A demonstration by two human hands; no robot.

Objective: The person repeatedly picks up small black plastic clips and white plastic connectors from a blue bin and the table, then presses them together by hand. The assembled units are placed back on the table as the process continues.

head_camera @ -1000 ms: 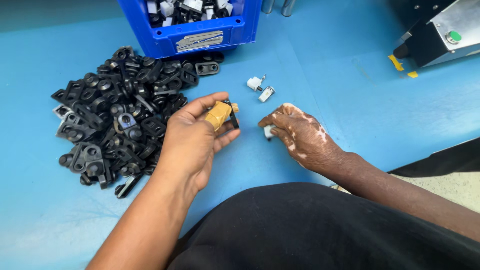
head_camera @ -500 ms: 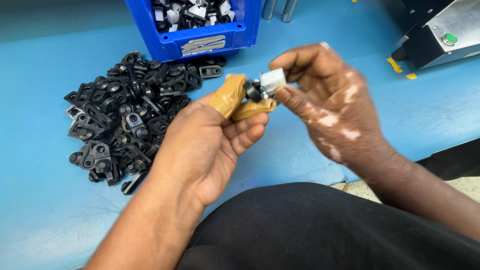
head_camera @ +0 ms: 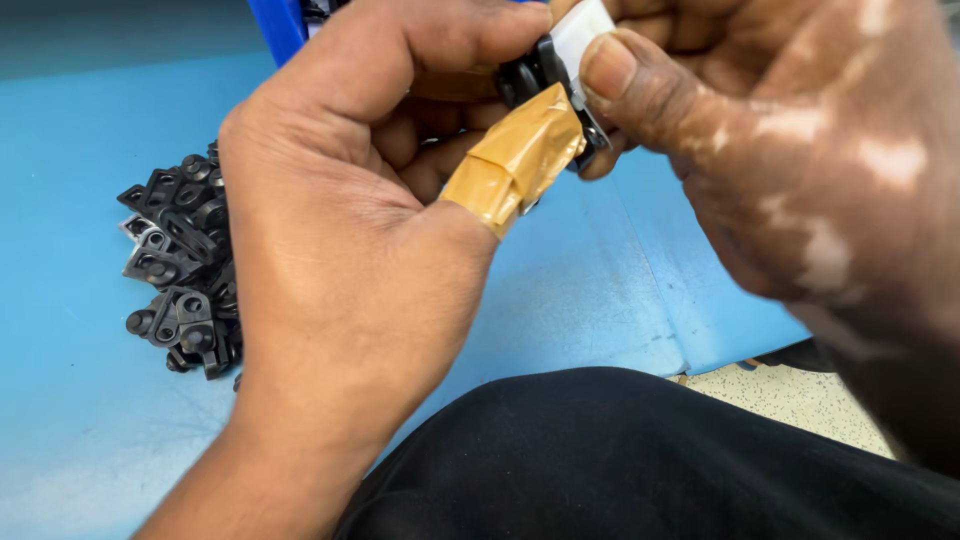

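My left hand point(head_camera: 350, 230) is raised close to the camera, its thumb wrapped in tan tape point(head_camera: 515, 160). It pinches a small black plastic part point(head_camera: 525, 75) between thumb and fingers. My right hand point(head_camera: 780, 170) meets it from the right and grips a small white piece point(head_camera: 580, 30) that is pressed against the black part. Both pieces are mostly hidden by my fingers.
A heap of black plastic brackets point(head_camera: 180, 270) lies on the blue table point(head_camera: 90, 420) at the left, partly behind my left hand. A blue bin's corner point(head_camera: 285, 25) shows at the top. My dark-clothed lap point(head_camera: 620, 460) fills the bottom.
Both hands have risen toward the camera with the black part and white piece held together. A second ago the right hand was down on the table picking up the white piece.
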